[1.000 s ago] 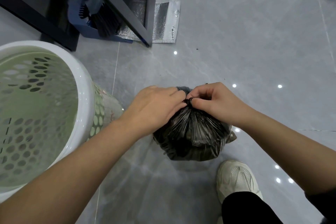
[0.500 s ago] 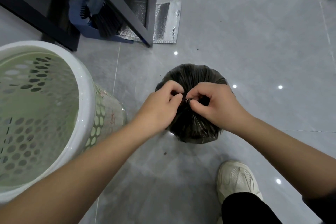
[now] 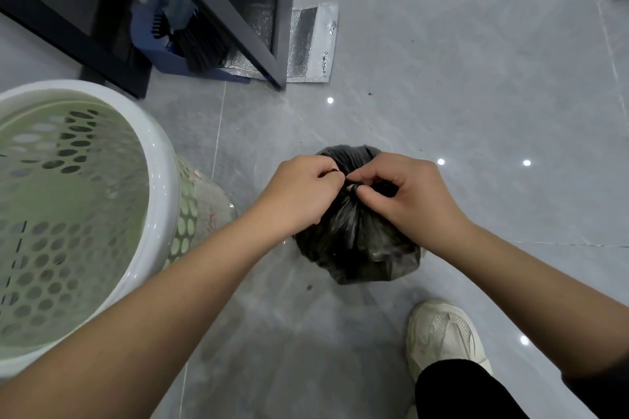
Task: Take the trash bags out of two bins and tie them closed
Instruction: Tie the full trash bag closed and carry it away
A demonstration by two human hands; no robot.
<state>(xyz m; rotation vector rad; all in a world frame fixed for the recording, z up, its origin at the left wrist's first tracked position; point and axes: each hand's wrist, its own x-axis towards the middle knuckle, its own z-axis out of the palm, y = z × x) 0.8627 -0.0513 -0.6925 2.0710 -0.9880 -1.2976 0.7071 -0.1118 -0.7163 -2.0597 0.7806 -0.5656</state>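
Note:
A full black trash bag (image 3: 354, 248) sits on the grey tiled floor in the middle of the view, its top gathered into a twisted neck. My left hand (image 3: 299, 194) pinches the gathered plastic from the left. From the right, my right hand (image 3: 405, 196) pinches the same neck with thumb and fingertips. The two hands nearly touch above the bag and hide the knot. A round white and pale-green perforated bin (image 3: 68, 214) stands at the left with no bag inside.
A dark metal frame (image 3: 238, 10) stands at the back with a blue dustpan and black brush (image 3: 180, 41) behind it. A silver foil pouch (image 3: 311, 44) lies on the floor beside it. My white shoe (image 3: 442, 333) is near the bag, lower right.
The bag swung away from me half a second ago, then came back toward me. Both hands stayed pinched on the bag's neck, working the plastic.

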